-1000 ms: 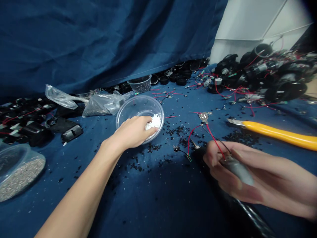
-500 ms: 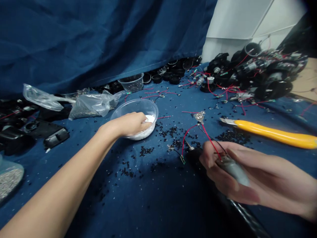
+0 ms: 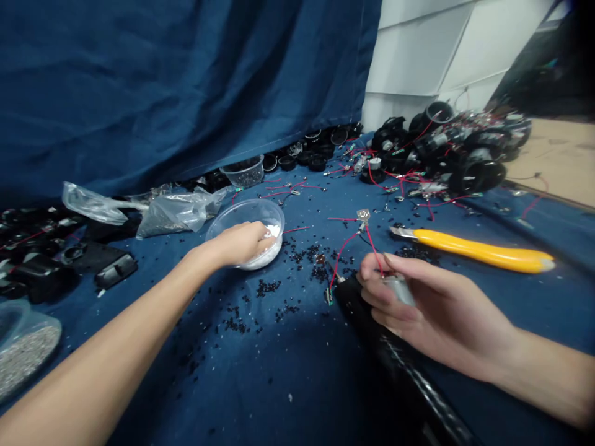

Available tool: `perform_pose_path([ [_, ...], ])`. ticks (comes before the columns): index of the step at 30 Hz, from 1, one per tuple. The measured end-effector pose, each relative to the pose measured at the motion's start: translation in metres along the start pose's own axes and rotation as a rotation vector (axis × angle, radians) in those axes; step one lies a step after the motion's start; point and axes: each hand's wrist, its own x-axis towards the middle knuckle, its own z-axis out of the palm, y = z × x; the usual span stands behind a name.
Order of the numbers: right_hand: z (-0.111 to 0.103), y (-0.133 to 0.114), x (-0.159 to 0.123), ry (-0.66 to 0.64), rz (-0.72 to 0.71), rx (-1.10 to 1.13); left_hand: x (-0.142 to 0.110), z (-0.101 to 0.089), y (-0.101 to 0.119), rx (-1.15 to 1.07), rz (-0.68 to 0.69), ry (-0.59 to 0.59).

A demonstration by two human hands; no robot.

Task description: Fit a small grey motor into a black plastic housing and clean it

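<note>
My left hand (image 3: 246, 241) reaches into a clear plastic bowl (image 3: 223, 220) that holds small white pieces (image 3: 273, 230). Its fingers are curled down among them, and the fingertips are hidden. My right hand (image 3: 413, 297) grips a small silvery electric motor (image 3: 398, 290) between thumb and fingers. Red wires (image 3: 343, 253) run from the motor to a small metal contact plate (image 3: 363, 215) and a tiny green circuit board (image 3: 329, 296) hanging in front. Below the right hand lies a black, pen-like tool (image 3: 356, 305) with a pointed metal tip; the hand partly covers it.
A yellow-handled cutter (image 3: 478, 249) lies at the right. Tiny black parts (image 3: 268, 287) are scattered mid-cloth. Black housings and wired motors (image 3: 465, 148) pile up at the back right. Plastic bags (image 3: 171, 214), black casings (image 3: 114, 269) and a container of small grains (image 3: 30, 353) stand left.
The view has shifted to the right. The motor and its wires have moved slightly left, nearer the bowl, with my right hand. My left hand stays inside the bowl.
</note>
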Motion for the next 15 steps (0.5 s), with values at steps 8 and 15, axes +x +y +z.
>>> perform_pose_path([
  [8, 0.001, 0.003, 0.005, 0.22, -0.088, 0.028, 0.0, -0.007, 0.004, 0.105, -0.019, 0.04],
  [15, -0.002, 0.005, 0.005, 0.217, -0.082, 0.026, 0.001, -0.011, 0.002, 0.105, -0.011, 0.042],
])
